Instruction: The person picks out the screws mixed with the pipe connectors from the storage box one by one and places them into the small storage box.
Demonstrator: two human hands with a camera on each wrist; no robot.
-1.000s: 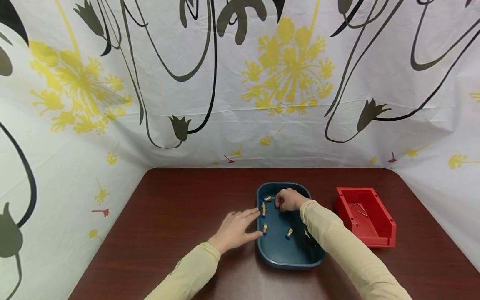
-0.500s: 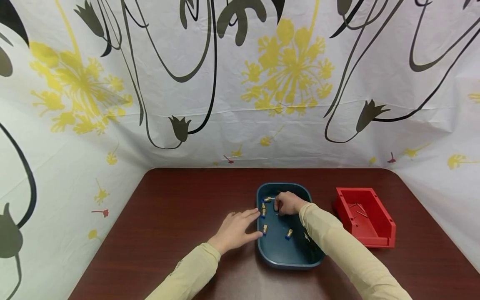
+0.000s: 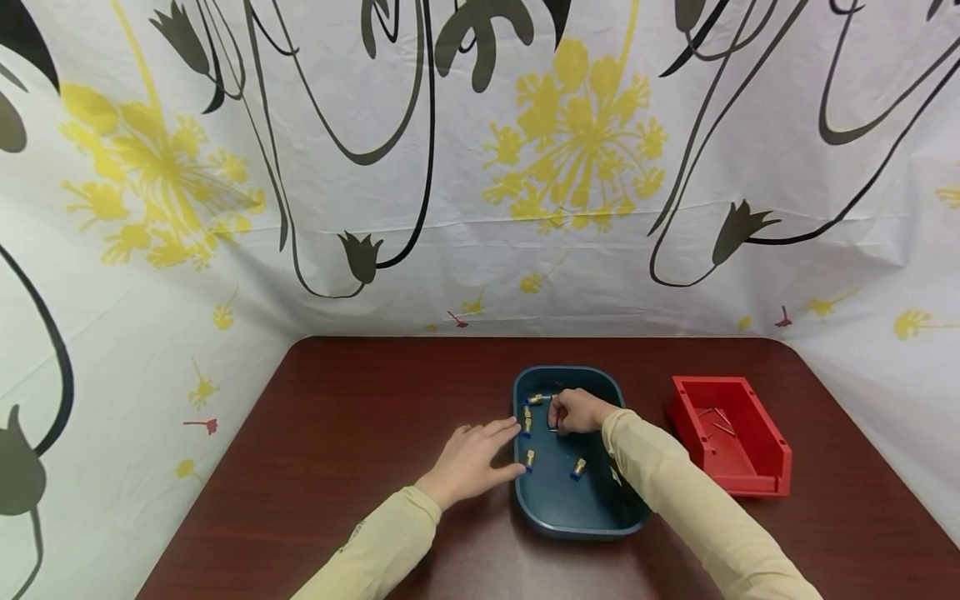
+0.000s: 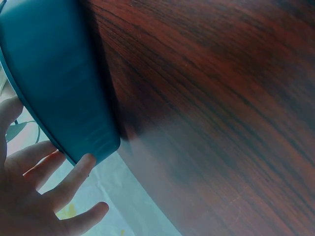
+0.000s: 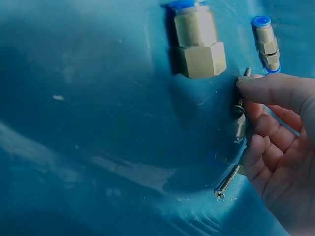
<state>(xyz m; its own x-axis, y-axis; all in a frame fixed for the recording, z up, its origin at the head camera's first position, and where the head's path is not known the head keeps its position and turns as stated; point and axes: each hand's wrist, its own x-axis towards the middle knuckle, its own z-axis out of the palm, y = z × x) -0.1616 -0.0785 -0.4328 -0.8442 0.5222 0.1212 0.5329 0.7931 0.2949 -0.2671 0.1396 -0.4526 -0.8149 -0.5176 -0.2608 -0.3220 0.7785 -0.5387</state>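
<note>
A blue plastic tub [image 3: 555, 504] stands on the table, holding brass push-in fittings with blue collars, among them one fitting [image 3: 579, 468] lying apart on its floor. Inside the tub's far half, my right hand [image 3: 576, 410] pinches a screw [image 5: 240, 105] between thumb and index finger, low over the floor. A second screw [image 5: 227, 182] lies below the curled fingers in the right wrist view, with a large fitting [image 5: 199, 44] above left. My left hand [image 3: 472, 458] has its fingers spread, the fingertips at the tub's left rim; in its wrist view they lie along the rim [image 4: 39, 123].
To the right of the tub sits a red open-front bin [image 3: 750, 483] with several screws [image 3: 723, 421] on its floor. The dark wood table [image 3: 390, 392] ends against a white patterned cloth [image 3: 465, 192] at the back and sides.
My right hand has shifted slightly toward me inside the tub, and a thin metal screw now shows by its fingertips. My left hand stays at the rim.
</note>
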